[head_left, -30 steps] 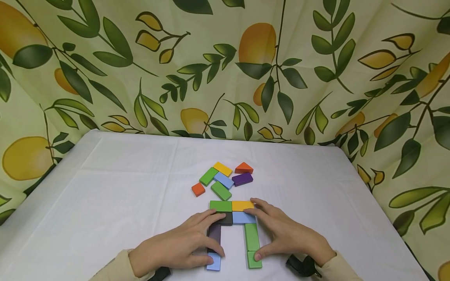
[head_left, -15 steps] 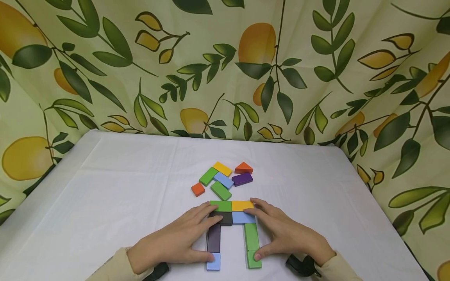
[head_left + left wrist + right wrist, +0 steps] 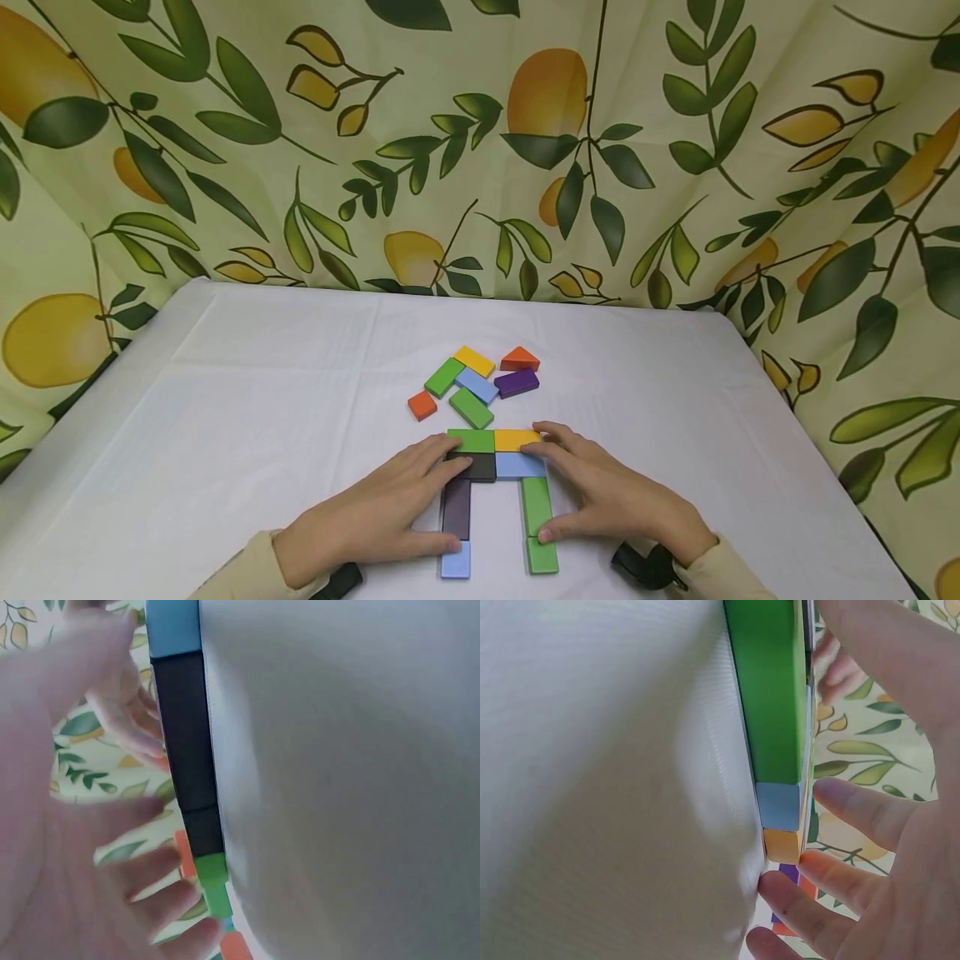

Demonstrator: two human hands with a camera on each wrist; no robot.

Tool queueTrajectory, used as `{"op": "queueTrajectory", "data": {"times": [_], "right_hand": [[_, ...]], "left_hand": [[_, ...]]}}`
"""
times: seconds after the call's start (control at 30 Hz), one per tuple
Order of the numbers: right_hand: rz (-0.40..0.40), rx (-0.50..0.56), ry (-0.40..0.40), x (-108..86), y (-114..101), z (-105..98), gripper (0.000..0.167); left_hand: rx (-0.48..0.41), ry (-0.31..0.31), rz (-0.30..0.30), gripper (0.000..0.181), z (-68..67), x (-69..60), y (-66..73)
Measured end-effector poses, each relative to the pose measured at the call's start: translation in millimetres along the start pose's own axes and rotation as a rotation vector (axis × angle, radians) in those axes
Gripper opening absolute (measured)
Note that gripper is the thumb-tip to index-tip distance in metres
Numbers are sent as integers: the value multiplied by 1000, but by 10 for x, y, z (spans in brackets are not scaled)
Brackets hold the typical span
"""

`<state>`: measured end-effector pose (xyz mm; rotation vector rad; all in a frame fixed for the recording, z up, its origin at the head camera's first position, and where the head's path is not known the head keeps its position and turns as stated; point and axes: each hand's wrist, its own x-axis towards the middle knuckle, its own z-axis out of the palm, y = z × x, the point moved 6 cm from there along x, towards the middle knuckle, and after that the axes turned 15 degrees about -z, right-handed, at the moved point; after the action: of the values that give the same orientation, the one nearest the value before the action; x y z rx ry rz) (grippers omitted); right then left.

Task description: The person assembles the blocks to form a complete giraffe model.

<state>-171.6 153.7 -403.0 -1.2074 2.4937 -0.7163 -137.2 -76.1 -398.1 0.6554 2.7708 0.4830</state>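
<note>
Flat blocks lie edge to edge in an arch shape on the white cloth. Its top row has a green block (image 3: pixel 477 439) and a yellow block (image 3: pixel 516 439); below them are a black block (image 3: pixel 483 471) and a light blue block (image 3: pixel 517 466). The left leg is a dark block (image 3: pixel 456 510) above a small light blue block (image 3: pixel 456 564); the right leg is a green block (image 3: pixel 535 500) above a shorter green block (image 3: pixel 543 560). My left hand (image 3: pixel 375 508) spans the left side, fingers on the upper blocks, thumb at the light blue end. My right hand (image 3: pixel 615 492) spans the right side similarly.
Behind the arch lie loose blocks: an orange-red cube (image 3: pixel 422 406), a red triangle (image 3: pixel 520 358), a purple block (image 3: pixel 517 382), a yellow one (image 3: pixel 475 361), a light blue one (image 3: pixel 477 386) and two green ones. A patterned curtain (image 3: pixel 450 167) hangs behind the table.
My left hand's fingers have shifted off the dark block and up-left onto the upper blocks. My right thumb has slid slightly up the green leg. The blocks look almost unmoved.
</note>
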Motion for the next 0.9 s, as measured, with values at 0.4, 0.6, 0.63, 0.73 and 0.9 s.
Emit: {"op": "queueTrajectory", "data": {"times": [0.4,0.6,0.63,0.73,0.9], "right_hand": [[-11,-87,74,60,60,-152,64],[-82,-131,141,237,110,-322,49],[-92,-132,146,279,122,-345,47],[-115,-134,149,423,167,-392,42],[-116,-125,145,634,265,-438,34]], "left_hand": [[32,13,67,81,-16,118,129],[62,0,114,82,-11,117,149],[63,-4,117,82,-12,116,148],[68,-20,118,83,-11,109,135],[58,-52,116,84,-7,98,113]]}}
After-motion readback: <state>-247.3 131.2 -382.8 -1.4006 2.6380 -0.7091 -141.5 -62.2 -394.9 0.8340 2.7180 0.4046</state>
